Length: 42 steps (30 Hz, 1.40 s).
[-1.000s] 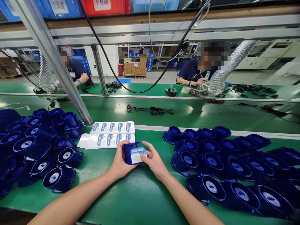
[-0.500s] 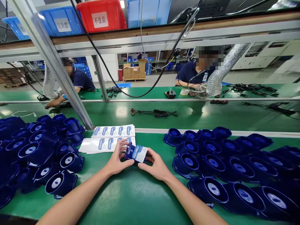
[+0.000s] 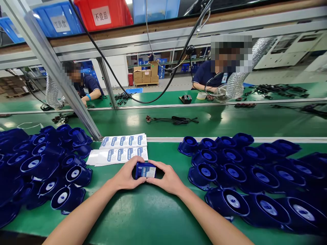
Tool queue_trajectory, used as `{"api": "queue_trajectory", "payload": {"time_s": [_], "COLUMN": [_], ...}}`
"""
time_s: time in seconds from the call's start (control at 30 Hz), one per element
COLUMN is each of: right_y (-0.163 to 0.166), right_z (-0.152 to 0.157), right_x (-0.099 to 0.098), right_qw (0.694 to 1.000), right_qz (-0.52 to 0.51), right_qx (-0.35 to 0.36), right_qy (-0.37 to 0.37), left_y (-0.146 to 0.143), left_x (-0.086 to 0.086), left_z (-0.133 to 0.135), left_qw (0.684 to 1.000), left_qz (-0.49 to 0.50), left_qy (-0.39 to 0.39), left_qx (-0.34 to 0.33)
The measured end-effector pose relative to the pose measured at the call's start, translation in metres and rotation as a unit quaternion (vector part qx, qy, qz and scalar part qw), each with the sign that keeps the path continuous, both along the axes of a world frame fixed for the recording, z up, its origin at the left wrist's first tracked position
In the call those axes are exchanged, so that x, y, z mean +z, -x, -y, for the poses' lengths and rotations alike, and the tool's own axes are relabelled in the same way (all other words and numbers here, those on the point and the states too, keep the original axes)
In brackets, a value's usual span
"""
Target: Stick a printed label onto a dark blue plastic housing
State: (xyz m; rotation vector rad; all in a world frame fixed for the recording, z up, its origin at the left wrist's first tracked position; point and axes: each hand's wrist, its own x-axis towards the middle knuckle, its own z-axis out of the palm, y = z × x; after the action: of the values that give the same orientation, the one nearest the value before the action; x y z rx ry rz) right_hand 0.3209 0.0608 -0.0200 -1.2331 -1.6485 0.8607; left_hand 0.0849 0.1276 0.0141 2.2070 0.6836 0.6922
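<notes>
A small blue plastic housing (image 3: 145,169) with a white-and-blue label on its upper face rests low over the green mat, held between both hands. My left hand (image 3: 127,177) wraps its left side, fingers curled over the top. My right hand (image 3: 166,177) grips the right side, thumb pressed on the label edge. Just behind them lie two sheets of printed labels (image 3: 120,148).
Piles of blue housings lie at the left (image 3: 43,166) and right (image 3: 245,177). A slanted metal post (image 3: 63,85) rises at left. Beyond a green conveyor (image 3: 230,122) with a cable bundle (image 3: 176,119), two other people work. Bins (image 3: 102,15) stand on the shelf above.
Both hands have closed in on the housing and lowered it toward the mat, turning it so the label faces up; the fingers that were spread now press on it.
</notes>
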Motion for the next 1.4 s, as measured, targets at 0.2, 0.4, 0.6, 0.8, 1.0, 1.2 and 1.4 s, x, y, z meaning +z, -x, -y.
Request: {"api": "queue_trajectory", "payload": {"time_s": [0.2, 0.4, 0.6, 0.8, 1.0, 1.2, 1.4], "right_y": [-0.001, 0.000, 0.002, -0.001, -0.001, -0.001, -0.002], "right_z": [0.000, -0.001, 0.003, 0.002, 0.000, 0.004, 0.004], "right_x": [-0.001, -0.001, 0.007, 0.009, 0.003, 0.004, 0.007], "right_qw": [1.000, 1.000, 0.999, 0.995, 0.992, 0.982, 0.974], "right_qz": [-0.021, -0.017, -0.032, -0.077, -0.104, -0.148, -0.175], "right_qx": [0.012, 0.017, 0.014, 0.040, 0.048, 0.066, 0.076], "right_qy": [0.009, 0.000, 0.004, 0.039, 0.053, 0.096, 0.121], "left_y": [0.003, 0.003, 0.001, 0.000, -0.002, -0.005, -0.005], "left_x": [0.012, 0.007, -0.004, -0.002, 0.003, 0.009, 0.010], "left_z": [0.001, 0.003, 0.003, 0.007, 0.007, 0.009, 0.010], "left_qw": [0.999, 0.999, 0.999, 0.999, 0.997, 0.992, 0.990], "left_qz": [-0.029, -0.023, 0.024, 0.042, 0.033, 0.038, 0.035], "left_qy": [0.015, 0.035, 0.006, -0.003, 0.048, 0.097, 0.114], "left_qx": [0.009, 0.027, 0.026, 0.032, 0.059, 0.069, 0.080]}}
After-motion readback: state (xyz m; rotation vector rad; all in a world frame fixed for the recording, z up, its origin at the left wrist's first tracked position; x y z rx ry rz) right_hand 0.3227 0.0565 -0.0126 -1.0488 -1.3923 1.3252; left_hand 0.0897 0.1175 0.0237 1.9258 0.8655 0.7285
